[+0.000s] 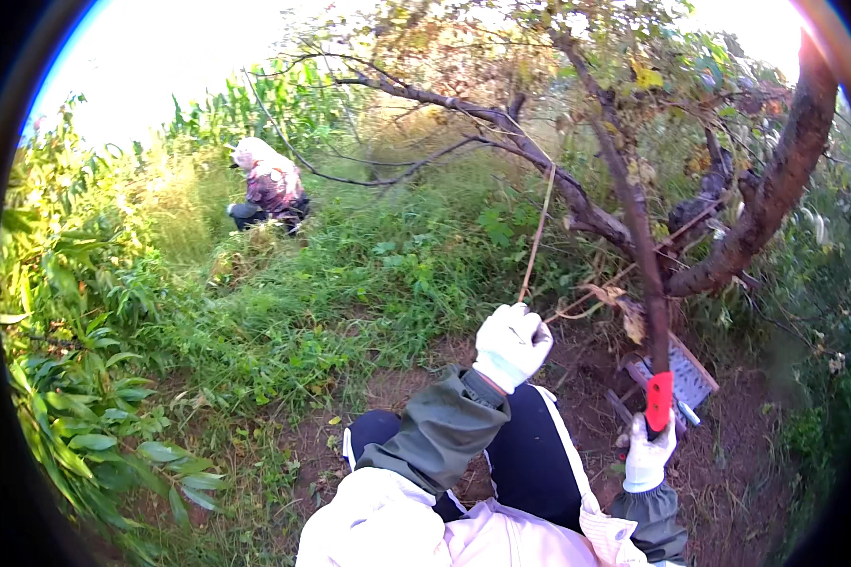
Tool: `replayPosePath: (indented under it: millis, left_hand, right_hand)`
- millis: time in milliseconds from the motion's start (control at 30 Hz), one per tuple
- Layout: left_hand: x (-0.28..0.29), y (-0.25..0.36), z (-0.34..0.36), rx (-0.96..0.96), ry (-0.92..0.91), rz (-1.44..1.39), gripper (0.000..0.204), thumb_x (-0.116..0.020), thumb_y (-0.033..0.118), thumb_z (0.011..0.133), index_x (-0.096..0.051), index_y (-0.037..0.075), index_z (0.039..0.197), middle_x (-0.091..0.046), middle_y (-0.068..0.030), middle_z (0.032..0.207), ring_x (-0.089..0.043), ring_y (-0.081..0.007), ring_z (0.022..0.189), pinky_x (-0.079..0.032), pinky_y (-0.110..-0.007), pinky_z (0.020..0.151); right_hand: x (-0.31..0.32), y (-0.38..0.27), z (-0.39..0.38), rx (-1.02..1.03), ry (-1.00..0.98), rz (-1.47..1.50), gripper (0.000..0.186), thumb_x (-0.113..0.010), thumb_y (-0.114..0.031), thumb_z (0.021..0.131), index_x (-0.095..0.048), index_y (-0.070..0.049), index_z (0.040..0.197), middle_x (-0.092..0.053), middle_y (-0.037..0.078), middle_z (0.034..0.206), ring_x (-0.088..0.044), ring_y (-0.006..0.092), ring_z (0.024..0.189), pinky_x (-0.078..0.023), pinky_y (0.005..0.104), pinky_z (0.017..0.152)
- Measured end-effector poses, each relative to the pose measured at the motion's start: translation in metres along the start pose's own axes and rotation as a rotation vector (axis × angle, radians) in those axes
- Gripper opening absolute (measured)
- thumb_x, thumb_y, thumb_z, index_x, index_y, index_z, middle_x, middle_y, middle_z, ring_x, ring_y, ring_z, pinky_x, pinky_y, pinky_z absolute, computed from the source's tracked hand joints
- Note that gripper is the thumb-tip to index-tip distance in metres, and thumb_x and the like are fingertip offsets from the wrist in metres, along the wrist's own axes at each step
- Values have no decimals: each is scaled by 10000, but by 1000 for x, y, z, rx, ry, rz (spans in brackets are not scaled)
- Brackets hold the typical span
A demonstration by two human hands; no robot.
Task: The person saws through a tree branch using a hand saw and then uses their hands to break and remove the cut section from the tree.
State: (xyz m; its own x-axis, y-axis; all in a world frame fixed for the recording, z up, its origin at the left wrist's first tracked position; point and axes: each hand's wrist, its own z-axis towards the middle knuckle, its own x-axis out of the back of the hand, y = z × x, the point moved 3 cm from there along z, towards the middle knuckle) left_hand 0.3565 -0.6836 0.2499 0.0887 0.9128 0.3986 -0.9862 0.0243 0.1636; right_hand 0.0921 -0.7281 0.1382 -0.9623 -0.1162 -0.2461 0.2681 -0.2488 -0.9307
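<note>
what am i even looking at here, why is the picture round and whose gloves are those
This is one picture from a wide fisheye camera worn on a person's head, looking down and forward. That lens makes the round dark rim and bends straight lines near the edge. There is no machine here, only a person working outdoors with two gloved hands.

The left hand, in a white glove, is closed around a thin pale stem that rises toward the tree branches. The right hand, also gloved, grips a red-handled tool against a thin trunk; its blade is hard to make out. On the bare soil behind it lies a flat grey mesh object. Grass covers the slope, where another person crouches farther off.
</note>
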Motion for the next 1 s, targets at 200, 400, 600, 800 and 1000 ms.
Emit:
replayPosePath:
  millis: [200,400,600,800,1000]
  left_hand:
    - [-12,-22,-21,-28,-70,50,164,-630,99,645,-468,102,616,-466,-84,645,-492,-282,600,-425,-387,520]
    - [-23,-9,-17,-71,-88,115,153,-621,118,638,-470,102,622,-474,-87,651,-496,-278,599,-431,-385,519]
    - [-12,-16,-7,2,-31,146,168,-634,105,669,-474,104,617,-482,-89,663,-504,-290,611,-442,-402,545]
    - [-26,-2,0,57,-46,117,144,-634,121,674,-500,90,630,-518,-94,681,-534,-306,644,-461,-407,574]
    - [-16,-6,-16,107,-67,96,146,-630,118,675,-506,79,607,-527,-100,671,-539,-326,649,-458,-432,569]
  right_hand:
    - [0,-23,9,32,-145,-295,202,-667,3,769,-573,-11,947,-561,-17,642,-536,67,514,-435,220,457]
    - [18,-62,46,443,-239,-802,209,-700,-88,720,-611,-15,895,-635,120,726,-649,233,683,-497,293,663]
    - [-39,-96,73,575,-343,-963,235,-679,-176,771,-581,-68,956,-620,150,702,-631,328,663,-496,375,592]
    - [-56,-126,78,536,-348,-1149,251,-654,-198,771,-579,-75,977,-621,157,701,-628,339,681,-498,406,607]
    - [-93,-109,77,507,-467,-1099,267,-667,-211,772,-587,-74,987,-620,164,714,-633,333,684,-502,391,593]
